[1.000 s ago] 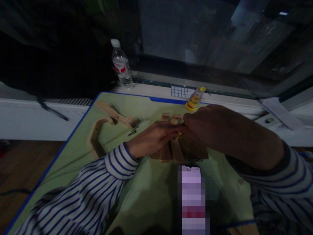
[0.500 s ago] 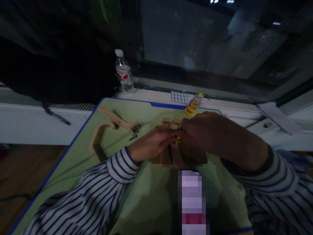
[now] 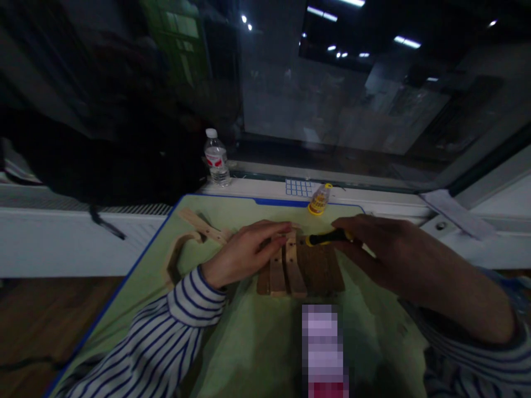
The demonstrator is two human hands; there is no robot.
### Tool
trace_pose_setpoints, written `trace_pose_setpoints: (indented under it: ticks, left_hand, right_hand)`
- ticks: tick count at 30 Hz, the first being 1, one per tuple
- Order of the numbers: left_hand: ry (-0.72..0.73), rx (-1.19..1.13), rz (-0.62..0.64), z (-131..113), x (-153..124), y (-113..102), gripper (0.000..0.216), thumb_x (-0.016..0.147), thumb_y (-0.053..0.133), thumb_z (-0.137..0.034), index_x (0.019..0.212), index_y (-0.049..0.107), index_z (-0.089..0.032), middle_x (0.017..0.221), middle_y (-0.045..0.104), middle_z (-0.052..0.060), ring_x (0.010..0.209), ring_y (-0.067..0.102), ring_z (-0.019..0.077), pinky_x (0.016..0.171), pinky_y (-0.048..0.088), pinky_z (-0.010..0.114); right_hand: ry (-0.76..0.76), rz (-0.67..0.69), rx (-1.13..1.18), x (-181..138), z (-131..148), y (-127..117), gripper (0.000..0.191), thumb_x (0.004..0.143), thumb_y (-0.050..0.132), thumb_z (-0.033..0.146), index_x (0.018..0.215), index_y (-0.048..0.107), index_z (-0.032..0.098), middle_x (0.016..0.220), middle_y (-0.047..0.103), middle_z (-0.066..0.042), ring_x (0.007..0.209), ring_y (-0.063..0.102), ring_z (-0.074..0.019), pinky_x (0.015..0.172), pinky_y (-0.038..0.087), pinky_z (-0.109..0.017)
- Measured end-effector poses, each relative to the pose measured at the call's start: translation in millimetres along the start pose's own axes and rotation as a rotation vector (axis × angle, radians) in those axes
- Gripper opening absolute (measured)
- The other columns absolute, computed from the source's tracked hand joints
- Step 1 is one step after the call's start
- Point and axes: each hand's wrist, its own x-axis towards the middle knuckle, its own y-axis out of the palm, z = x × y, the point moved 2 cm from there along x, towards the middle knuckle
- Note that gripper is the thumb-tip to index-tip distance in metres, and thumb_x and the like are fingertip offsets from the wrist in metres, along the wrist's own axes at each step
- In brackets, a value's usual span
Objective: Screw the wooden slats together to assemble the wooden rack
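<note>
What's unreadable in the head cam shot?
Head view only:
- Tip of yellow-and-black screwdriver: lost in dim light beside left hand.
- Its handle end: covered by right hand.
- Yellow-capped small bottle label: too small.
- Whatever lies under the pixelated patch: masked.

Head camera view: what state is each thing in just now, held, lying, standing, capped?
left hand, open, fingers flat on the slatted wooden piece.
right hand, closed around the yellow-and-black tool.
yellow-and-black tool, held level over the wood.
slatted wooden piece, lying flat on the green mat.
water bottle, upright, capped.
small yellow container, tilted, at the mat's far edge.
curved wooden part, lying on the mat, untouched.
</note>
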Motion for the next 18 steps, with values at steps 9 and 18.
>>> trace_pose_setpoints:
  ticks: [9,18]
  left_hand:
    - [-0.106,0.077,-0.136,0,-8,-16,0.029,0.092,0.05,-0.035,0.11,0.066,-0.019,0.107,0.069,0.006,0.098,0.064,0.0181,0.089,0.05,0.029]
    - [-0.476,0.238,-0.181,23,-52,-26,0.035,0.086,0.051,-0.049,0.089,0.071,-0.02,0.09,0.074,0.002,0.082,0.067,0.0184,0.076,0.05,0.025]
  right_hand:
    - [0.628,-0.312,0.298,-122,-24,88,0.033,0.089,0.052,0.04,0.114,0.058,0.018,0.081,0.069,-0.006,0.061,0.066,-0.0163,0.049,0.052,-0.025]
    - [0.969,-0.328,0.336,-159,-27,148,0.044,0.087,0.049,0.047,0.112,0.061,0.013,0.078,0.071,-0.012,0.066,0.069,-0.0228,0.052,0.051,-0.029]
